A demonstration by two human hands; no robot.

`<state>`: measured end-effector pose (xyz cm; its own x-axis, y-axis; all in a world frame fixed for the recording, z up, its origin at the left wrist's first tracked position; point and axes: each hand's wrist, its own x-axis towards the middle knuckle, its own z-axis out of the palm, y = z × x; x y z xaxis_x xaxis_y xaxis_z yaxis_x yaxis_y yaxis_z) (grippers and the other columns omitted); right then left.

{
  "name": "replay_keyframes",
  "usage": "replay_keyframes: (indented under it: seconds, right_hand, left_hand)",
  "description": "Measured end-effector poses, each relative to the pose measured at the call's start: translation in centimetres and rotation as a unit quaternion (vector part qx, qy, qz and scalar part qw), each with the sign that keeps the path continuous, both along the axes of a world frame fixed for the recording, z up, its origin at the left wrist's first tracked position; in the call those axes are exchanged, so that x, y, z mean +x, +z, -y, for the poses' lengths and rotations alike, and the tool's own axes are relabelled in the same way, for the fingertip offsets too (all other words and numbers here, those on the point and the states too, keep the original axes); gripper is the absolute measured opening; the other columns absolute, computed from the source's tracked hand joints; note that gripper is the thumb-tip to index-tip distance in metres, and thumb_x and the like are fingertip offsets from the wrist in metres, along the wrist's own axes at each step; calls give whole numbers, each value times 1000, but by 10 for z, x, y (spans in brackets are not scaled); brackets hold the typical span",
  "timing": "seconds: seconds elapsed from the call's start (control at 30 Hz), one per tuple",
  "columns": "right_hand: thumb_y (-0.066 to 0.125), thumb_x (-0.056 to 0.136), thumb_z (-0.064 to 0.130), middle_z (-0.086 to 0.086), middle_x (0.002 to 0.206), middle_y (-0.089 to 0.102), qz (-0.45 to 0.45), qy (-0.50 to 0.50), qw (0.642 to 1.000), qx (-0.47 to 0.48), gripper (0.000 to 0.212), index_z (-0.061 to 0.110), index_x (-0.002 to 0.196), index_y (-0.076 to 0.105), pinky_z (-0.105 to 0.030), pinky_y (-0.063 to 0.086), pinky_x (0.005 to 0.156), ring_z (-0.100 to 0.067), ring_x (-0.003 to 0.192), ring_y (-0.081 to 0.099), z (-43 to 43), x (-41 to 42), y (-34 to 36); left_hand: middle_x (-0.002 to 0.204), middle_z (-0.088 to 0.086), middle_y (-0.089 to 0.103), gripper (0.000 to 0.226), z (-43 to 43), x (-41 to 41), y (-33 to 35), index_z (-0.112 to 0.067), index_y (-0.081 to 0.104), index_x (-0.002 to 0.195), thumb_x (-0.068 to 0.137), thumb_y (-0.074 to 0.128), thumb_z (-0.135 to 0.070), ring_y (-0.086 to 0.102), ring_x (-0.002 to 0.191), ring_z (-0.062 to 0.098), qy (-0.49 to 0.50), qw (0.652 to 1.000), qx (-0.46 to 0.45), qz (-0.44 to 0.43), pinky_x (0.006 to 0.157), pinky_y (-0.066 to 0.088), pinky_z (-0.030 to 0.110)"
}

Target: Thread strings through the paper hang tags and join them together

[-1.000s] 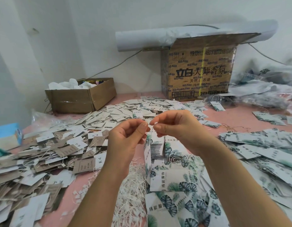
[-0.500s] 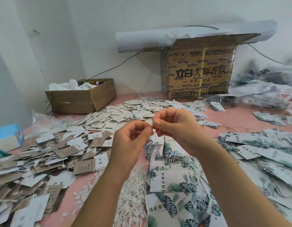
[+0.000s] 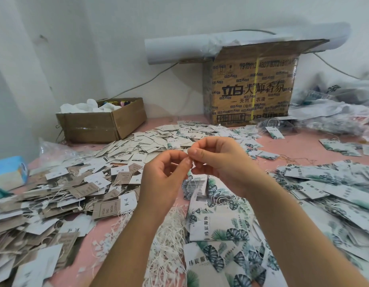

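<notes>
Nearest, one loose heap of white strings (image 3: 169,245) lies on the pink table (image 3: 299,146). Leaf-print hang tags (image 3: 218,228) spread to its right and brown-and-white hang tags (image 3: 55,204) to its left, both too many to count. Above them two hands meet fingertip to fingertip. The left hand (image 3: 165,179) and the right hand (image 3: 223,162) each pinch a thin string (image 3: 192,162) between thumb and forefinger, and a blurred bunch of tags (image 3: 198,185) hangs just below. Bare table shows mainly far right. Two boxes stand by the wall: a low open box (image 3: 100,125) and a tall printed carton (image 3: 250,90) with one paper roll (image 3: 179,50) on top.
</notes>
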<state>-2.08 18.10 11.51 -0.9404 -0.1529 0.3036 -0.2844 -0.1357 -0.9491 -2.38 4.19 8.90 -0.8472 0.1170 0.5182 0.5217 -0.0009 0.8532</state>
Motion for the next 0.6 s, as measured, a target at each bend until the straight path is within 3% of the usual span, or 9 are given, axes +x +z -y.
replay_keyframes:
  seconds: [0.4, 0.5, 0.6]
  right_hand:
    - [65, 79, 6, 0, 60, 61, 9, -2, 1000, 25, 10, 10, 69, 64, -22, 54, 55, -10, 54, 55, -1, 2, 0]
    - [69, 65, 14, 0, 59, 61, 39, 10, 999, -12, 5, 10, 65, 66, -21, 53, 54, -9, 55, 56, -4, 4, 2]
    - [67, 63, 10, -2, 59, 63, 68, 33, 996, -57, 1, 9, 62, 66, -20, 53, 54, -10, 54, 58, -2, 5, 1]
  left_hand:
    - [61, -8, 63, 13, 2, 1, 2, -20, 66, 77, 85, 64, -11, 54, 54, -1, -9, 1000, 2, 6, 51, 43, 11]
    - [64, -8, 65, 2, 0, 4, 4, -20, 66, 78, 77, 67, -21, 55, 56, 1, -26, 999, 17, 7, 54, 45, 12]
    - [59, -9, 63, 9, -2, 6, 5, -20, 65, 74, 69, 65, -27, 53, 53, -1, -25, 999, 41, -3, 50, 43, 10]
